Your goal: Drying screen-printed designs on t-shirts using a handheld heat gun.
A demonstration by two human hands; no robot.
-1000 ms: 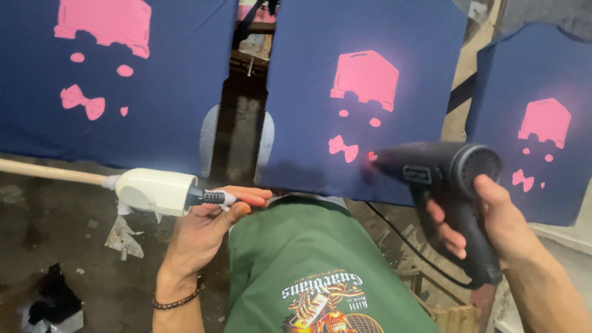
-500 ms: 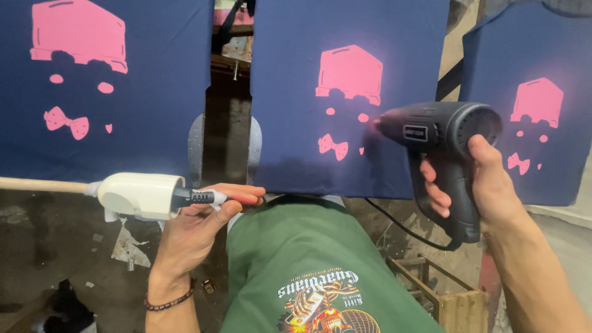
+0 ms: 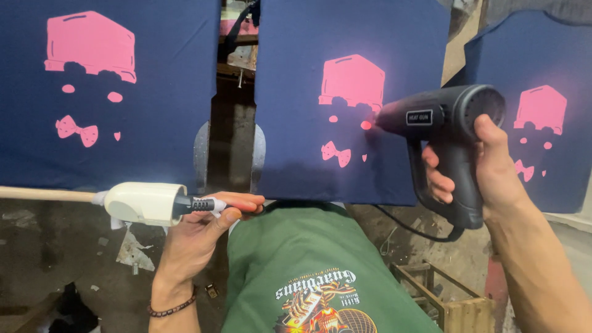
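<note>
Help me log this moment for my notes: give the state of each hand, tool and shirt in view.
Right hand: gripping the heat gun.
Heat gun: nozzle aimed at the middle shirt's pink print.
Left hand: holding the white tool.
White tool: held level, pointing left.
Middle shirt: flat on its board.
Left shirt: flat, printed.
Right shirt: flat, printed.

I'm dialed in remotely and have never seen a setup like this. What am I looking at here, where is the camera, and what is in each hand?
There is no robot here, just a person's two bare hands, seen from a camera worn on the head and looking down past a green shirt. The right hand holds a black heat gun by its handle, nozzle aimed at the pink print on the middle navy panel. Two more navy panels with the same pink print sit to the left and right. The left hand has its grip on a white tool with a black and red handle, fixed to a pale wooden stick.
</note>
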